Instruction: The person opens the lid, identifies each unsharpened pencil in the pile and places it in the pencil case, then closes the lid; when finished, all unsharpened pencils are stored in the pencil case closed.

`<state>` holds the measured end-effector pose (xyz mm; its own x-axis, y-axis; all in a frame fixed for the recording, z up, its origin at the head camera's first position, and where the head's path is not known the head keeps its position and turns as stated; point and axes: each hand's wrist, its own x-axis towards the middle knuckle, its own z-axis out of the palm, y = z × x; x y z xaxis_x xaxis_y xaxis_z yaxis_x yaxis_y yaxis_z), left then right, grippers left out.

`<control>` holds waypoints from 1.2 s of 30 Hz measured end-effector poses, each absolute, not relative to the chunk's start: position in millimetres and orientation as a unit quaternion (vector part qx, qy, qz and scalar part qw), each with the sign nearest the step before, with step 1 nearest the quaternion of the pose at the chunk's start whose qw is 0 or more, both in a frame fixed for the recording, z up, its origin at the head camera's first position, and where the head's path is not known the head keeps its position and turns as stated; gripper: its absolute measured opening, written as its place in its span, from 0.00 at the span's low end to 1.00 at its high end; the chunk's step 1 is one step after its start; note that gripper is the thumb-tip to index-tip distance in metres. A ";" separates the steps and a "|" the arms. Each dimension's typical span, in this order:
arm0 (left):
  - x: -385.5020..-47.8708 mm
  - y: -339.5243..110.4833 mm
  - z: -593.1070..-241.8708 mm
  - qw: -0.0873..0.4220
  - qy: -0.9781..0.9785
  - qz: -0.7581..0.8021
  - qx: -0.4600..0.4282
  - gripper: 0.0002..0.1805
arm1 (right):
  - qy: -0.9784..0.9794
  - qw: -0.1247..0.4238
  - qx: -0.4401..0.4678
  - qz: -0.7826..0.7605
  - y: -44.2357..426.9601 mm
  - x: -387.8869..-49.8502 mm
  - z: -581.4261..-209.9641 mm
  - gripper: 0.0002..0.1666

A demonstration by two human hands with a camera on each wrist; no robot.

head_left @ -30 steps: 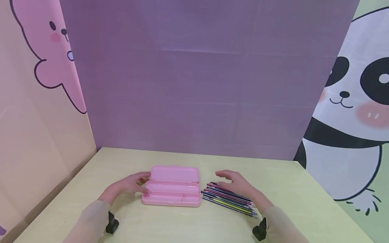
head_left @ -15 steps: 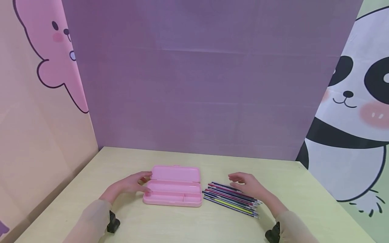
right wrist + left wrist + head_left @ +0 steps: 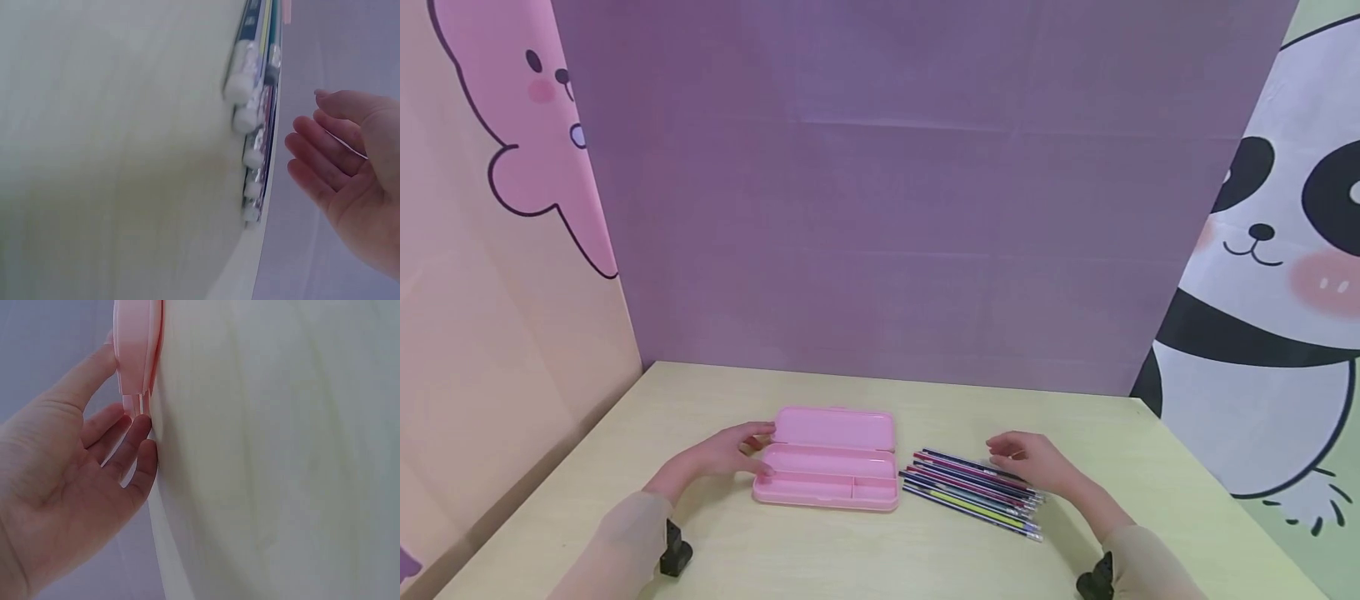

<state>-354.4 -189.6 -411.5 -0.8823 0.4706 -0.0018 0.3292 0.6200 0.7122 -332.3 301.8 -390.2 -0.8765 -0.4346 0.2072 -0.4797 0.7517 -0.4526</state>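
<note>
An opened pink pencil case (image 3: 824, 503) lies on the table, its lid (image 3: 835, 427) folded back and its divided tray toward me. My left hand (image 3: 726, 454) rests at its left end. The thumb touches the tray's side and the other fingers are by the lid's edge and hinge, loosely bent, as the left wrist view shows. Right of the case lies a loose bundle of pencils (image 3: 970, 496), dark, red and yellow, with white erasers toward the lower right. Just above their far right side hovers my right hand (image 3: 1037, 461), fingers relaxed, holding nothing.
The pale wooden table (image 3: 820, 558) ends at a purple backdrop (image 3: 880, 208). Side walls carry a pink cartoon figure (image 3: 523, 100) and a panda (image 3: 1247, 400). A black device (image 3: 676, 550) is strapped on each wrist.
My right hand has drawn away to the right from over the pencils, with nothing in it. The left hand stays at the case, which has not moved on the table.
</note>
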 end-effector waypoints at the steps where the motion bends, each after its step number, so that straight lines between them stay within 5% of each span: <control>1: -354.3 -189.5 -411.5 0.093 0.896 0.373 0.224 0.42 | -0.936 0.043 0.241 0.252 302.5 -331.8 -390.2 0.19; 36: -350.7 -187.6 -408.9 0.091 0.901 0.361 0.224 0.42 | -0.955 0.030 0.204 0.212 332.6 -335.9 -404.7 0.05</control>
